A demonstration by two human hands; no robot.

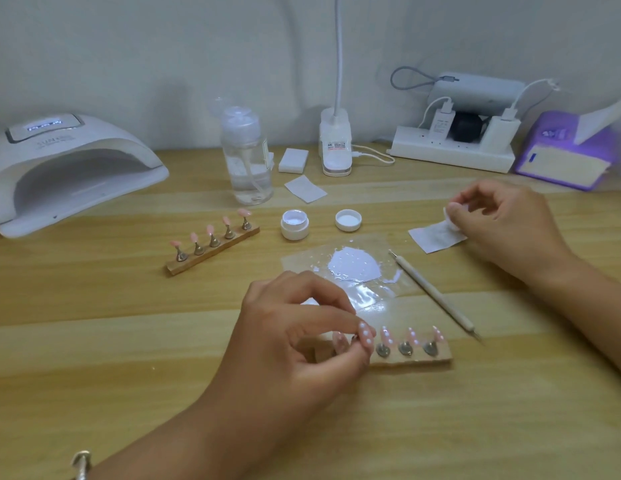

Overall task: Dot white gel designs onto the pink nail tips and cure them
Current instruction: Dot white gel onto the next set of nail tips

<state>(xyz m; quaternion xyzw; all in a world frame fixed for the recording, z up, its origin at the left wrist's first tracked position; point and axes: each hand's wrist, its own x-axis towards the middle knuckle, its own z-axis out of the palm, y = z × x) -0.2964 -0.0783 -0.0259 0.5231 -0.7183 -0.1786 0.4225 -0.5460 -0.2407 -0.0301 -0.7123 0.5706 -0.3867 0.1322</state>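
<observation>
My left hand [295,327] pinches a pink nail tip with white dots [366,337] at the left end of the near wooden holder [416,358], whose other tips also carry white dots. My right hand [503,226] pinches a white wipe [437,237] lying on the table. A dotting tool [437,296] lies beside a clear palette sheet with white gel [354,266]. An open jar of white gel [294,225] and its lid [348,220] stand behind. A second holder with plain pink tips [212,244] sits further left. The white curing lamp [66,168] stands at far left.
A clear pump bottle [246,157], a white block [293,161], a loose wipe [305,188] and a desk lamp base [337,147] stand at the back. A power strip with chargers [454,147] and a purple box [565,157] are at back right.
</observation>
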